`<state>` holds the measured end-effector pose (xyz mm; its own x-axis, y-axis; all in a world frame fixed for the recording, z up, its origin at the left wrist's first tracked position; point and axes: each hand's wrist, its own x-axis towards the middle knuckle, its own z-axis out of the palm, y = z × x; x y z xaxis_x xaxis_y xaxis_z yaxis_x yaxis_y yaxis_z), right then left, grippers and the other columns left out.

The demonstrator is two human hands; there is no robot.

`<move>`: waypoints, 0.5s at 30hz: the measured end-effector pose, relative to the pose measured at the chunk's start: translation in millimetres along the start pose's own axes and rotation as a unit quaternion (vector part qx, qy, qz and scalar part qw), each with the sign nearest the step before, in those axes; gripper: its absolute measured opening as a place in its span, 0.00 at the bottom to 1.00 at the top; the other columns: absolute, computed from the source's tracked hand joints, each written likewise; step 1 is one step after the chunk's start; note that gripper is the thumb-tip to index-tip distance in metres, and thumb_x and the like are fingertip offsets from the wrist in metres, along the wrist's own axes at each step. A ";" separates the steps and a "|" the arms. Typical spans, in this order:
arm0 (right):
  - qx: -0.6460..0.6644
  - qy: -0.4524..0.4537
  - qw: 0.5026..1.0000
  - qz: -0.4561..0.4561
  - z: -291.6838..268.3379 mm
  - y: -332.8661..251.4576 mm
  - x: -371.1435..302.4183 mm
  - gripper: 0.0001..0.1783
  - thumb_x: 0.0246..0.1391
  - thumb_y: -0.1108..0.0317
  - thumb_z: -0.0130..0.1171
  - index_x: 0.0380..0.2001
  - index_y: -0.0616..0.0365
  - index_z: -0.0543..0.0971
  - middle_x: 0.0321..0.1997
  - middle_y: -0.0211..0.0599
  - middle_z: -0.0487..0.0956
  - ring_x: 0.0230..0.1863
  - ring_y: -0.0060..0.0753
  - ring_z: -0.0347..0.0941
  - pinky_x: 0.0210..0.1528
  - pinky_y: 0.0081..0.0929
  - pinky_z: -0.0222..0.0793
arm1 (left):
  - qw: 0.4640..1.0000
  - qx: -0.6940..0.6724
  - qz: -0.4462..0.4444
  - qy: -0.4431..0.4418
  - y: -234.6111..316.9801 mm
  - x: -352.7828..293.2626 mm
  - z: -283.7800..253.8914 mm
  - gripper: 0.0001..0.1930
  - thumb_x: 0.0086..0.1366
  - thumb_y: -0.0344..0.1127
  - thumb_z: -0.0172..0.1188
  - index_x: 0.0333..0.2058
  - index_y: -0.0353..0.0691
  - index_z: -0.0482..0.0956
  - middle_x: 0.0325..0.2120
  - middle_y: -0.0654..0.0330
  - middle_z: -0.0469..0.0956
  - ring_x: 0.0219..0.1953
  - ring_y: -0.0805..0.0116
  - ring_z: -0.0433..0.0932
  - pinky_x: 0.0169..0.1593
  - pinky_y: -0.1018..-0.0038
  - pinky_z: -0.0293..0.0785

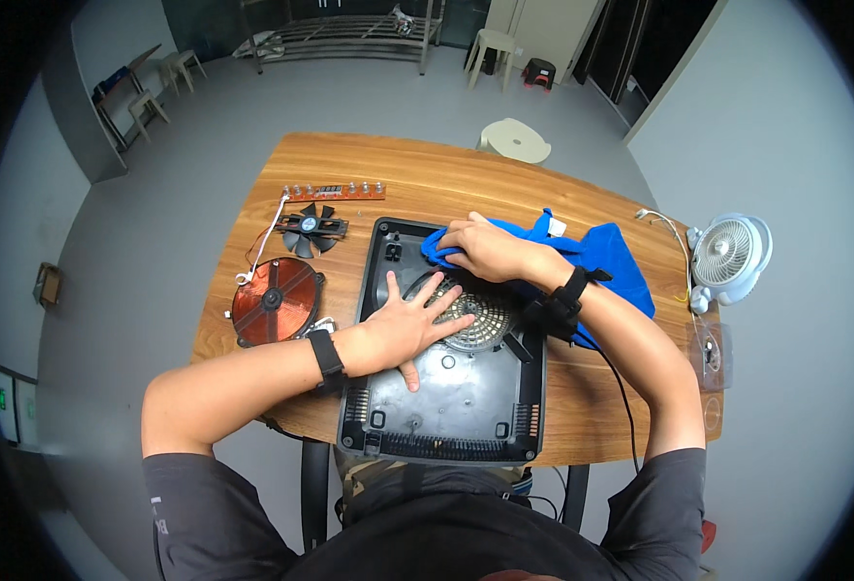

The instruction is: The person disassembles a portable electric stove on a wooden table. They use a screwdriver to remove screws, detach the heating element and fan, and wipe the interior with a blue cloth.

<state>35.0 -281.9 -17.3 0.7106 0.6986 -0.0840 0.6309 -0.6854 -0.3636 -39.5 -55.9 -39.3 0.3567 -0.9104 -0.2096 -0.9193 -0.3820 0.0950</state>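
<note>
A black plastic housing [446,399], like the bottom shell of an induction cooker, lies hollow side up at the table's near edge. Its round vent grille [485,324] shows between my arms. My left hand [400,329] rests on the shell with fingers spread, partly over the grille. At the shell's far side, my right hand [490,250] is closed on a blue cloth [613,263] and presses it against the inside. The rest of the cloth trails to the right over the tabletop.
Left of the shell lie a copper coil disc [277,300], a black cooling fan [312,229] and a narrow circuit board [335,192]. On the wooden table's [427,165] right side are a small white fan [729,254] and a clear plastic piece [712,353]. A stool [514,140] stands beyond.
</note>
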 end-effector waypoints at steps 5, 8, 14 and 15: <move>-0.007 0.024 0.999 -0.032 14.3 -0.3 4.9 0.10 0.65 0.67 0.58 0.48 0.50 0.82 0.44 0.40 0.78 0.44 0.48 0.68 0.50 0.40 0.67 | 1.000 -0.002 -0.002 -0.012 0.8 -0.7 -5.4 0.71 0.29 0.65 0.78 0.75 0.58 0.51 0.75 0.45 0.49 0.76 0.36 0.44 0.54 0.13 0.55; 0.017 0.010 0.999 -0.048 9.3 6.8 4.9 0.10 0.65 0.67 0.57 0.48 0.51 0.81 0.44 0.41 0.78 0.42 0.47 0.68 0.50 0.42 0.68 | 0.999 0.032 -0.003 -0.024 2.1 1.3 -5.2 0.72 0.29 0.70 0.75 0.76 0.61 0.49 0.75 0.46 0.47 0.75 0.33 0.46 0.55 0.16 0.60; 0.161 0.053 0.985 0.021 -2.8 18.2 9.8 0.15 0.67 0.65 0.54 0.49 0.63 0.80 0.48 0.54 0.82 0.52 0.58 0.77 0.56 0.43 0.71 | 1.000 0.001 -0.001 -0.020 1.6 1.0 -8.1 0.72 0.29 0.66 0.78 0.76 0.58 0.49 0.76 0.45 0.46 0.76 0.34 0.42 0.54 0.14 0.56; 0.175 0.069 0.982 0.028 -5.2 20.7 9.7 0.15 0.68 0.65 0.54 0.49 0.64 0.79 0.47 0.54 0.82 0.50 0.58 0.77 0.54 0.43 0.72 | 1.000 0.004 0.000 -0.015 1.5 1.1 -6.3 0.72 0.29 0.66 0.78 0.76 0.58 0.49 0.75 0.45 0.46 0.76 0.34 0.42 0.54 0.14 0.56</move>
<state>56.5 -290.4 -20.8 0.7924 0.6100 0.0052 0.4610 -0.5933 -0.6599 -39.5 -58.5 -33.2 0.3509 -0.9055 -0.2387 -0.9209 -0.3799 0.0870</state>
